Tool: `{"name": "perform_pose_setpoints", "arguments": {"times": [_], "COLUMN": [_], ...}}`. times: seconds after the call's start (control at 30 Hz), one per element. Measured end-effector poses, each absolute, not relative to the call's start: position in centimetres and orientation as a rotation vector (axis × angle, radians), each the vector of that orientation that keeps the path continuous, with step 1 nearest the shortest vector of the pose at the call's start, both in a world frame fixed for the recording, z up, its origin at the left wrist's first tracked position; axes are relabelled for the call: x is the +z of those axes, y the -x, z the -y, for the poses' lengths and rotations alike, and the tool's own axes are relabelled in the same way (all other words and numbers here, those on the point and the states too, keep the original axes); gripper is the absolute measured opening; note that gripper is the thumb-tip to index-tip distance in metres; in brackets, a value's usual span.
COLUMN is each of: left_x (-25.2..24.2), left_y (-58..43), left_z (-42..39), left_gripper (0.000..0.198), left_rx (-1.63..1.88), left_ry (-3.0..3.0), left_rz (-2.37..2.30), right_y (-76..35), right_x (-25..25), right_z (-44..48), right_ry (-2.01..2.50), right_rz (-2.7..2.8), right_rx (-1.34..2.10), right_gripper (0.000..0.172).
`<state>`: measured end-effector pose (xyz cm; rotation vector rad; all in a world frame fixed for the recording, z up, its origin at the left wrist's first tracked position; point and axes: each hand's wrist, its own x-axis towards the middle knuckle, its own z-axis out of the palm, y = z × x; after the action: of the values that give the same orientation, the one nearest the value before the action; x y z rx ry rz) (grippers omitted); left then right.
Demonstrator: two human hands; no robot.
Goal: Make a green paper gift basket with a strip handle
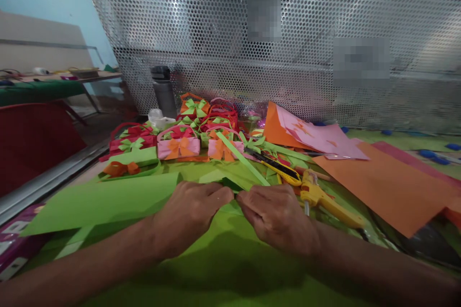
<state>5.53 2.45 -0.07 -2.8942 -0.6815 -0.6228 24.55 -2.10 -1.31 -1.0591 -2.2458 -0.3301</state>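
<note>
My left hand (pixel 196 211) and my right hand (pixel 272 211) meet over the green table, fingers closed with thumbs facing each other. Between them both grip a small folded piece of green paper (pixel 230 183), mostly covered by my fingers. A narrow light green paper strip (pixel 245 160) slants up behind my right hand; I cannot tell whether it is joined to the piece. A large green paper sheet (pixel 108 201) lies curled beside my left hand. Right of my right hand rest a yellow glue gun (pixel 329 204) and a yellow utility knife (pixel 281 170).
Small paper baskets with bows (pixel 178 146) crowd the back, near a grey bottle (pixel 165 93). Orange sheets (pixel 389 182) and pink sheets (pixel 320 136) spread on the right. A perforated metal panel (pixel 216 24) rises behind the table. A red chair (pixel 36 144) stands at left.
</note>
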Motion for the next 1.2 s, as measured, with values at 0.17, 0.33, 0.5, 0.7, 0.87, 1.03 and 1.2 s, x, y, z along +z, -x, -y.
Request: {"name": "perform_pose_setpoints", "arguments": {"times": [0.17,0.33,0.5,0.7,0.87,1.03,1.2], "left_x": [-0.89,-1.04,-1.06,-0.75,-0.79,-0.79,-0.96], "left_y": [-5.41,-5.24,-5.34,-5.75,-6.07,-6.03,-5.92], "left_z": [-3.09,-3.21,-2.91,-2.68,-2.35,-2.32,-2.43], "left_gripper": [0.02,0.018,0.017,0.019,0.021,0.017,0.018], "left_rx": [-0.756,-0.821,-0.853,-0.863,-0.893,-0.928,-1.048], "left_ry": [2.888,2.903,2.89,2.932,2.974,2.958,2.923], "left_rz": [0.749,0.768,0.779,0.832,0.809,0.87,0.875], "right_y": [-24.84,-25.08,-24.97,-25.03,-24.97,-24.79,-24.89], "right_x": [-1.22,-1.27,-1.07,-0.91,-1.14,-1.1,-1.24], "right_z": [1.97,1.83,1.76,1.95,1.82,1.74,1.68], "right_ry": [1.122,1.143,1.132,1.113,1.081,1.047,1.047], "right_rz": [2.276,2.289,2.316,2.365,2.373,2.306,2.254], "right_rx": [-0.37,-0.317,-0.439,-0.56,-0.528,-0.481,-0.351], "right_gripper": [0.018,0.013,0.019,0.02,0.022,0.022,0.021]}}
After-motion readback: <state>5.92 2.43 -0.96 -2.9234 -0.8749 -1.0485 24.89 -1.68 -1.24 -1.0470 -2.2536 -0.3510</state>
